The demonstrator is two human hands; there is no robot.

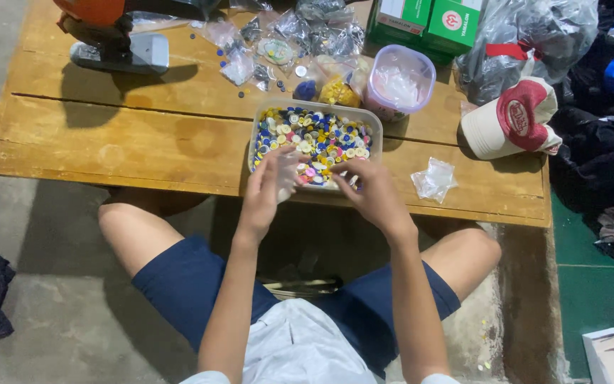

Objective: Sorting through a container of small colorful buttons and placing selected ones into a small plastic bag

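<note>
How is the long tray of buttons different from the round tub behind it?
The tray is rectangular and shallow, heaped with small buttons of many colours; the tub is round and deeper, with a purple rim, holding what look like pale plastic bags. The tray sits at the table's near edge by both hands; the tub stands farther back. Both are translucent plastic.

We are seeing two green cardboard boxes (426,23) sitting at the table's far edge — white and red labels on their faces. Clear plastic bags (300,32) are lying left of them, and one small empty bag (434,178) is resting near the front edge.
</note>
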